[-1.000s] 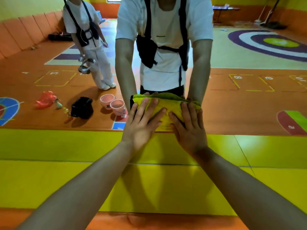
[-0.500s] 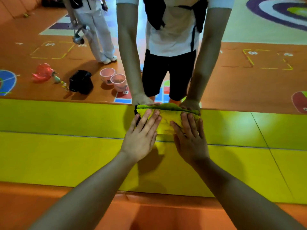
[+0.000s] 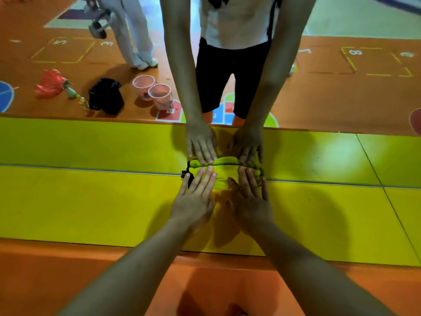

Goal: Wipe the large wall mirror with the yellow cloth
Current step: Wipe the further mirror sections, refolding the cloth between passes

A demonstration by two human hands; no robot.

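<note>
Nearest you is an orange surface point(image 3: 57, 281), then a yellow padded band point(image 3: 91, 201) running up to the mirror's bottom edge. Your left hand point(image 3: 196, 197) and right hand point(image 3: 249, 201) lie side by side at that edge. Both are flat with fingers straight, nothing curled round anything, and the fingertips press on the yellow cloth point(image 3: 224, 176). The cloth is bunched into a low folded pad, right at the bottom edge of the large wall mirror point(image 3: 341, 92), roughly mid-width of what the view takes in. Its reflection meets it along the seam, with your mirrored hands just above. A dark strip shows at the cloth's left end; you cannot tell what it is. Further into the glass are your own arms and legs, two pink cups point(image 3: 151, 90) close together, a black bag point(image 3: 106, 95) just left of them, a red object point(image 3: 49, 84) further left, and a second person in white trousers point(image 3: 134, 37) at upper left. Progress, as a judgement: wiping is under way, with the cloth at the lowest reach of the glass. No streaks, wet marks or dust lines show, so you cannot read which areas are done. Treat the glass to the left and right of your hands as unconfirmed and expect more passes there.
</note>
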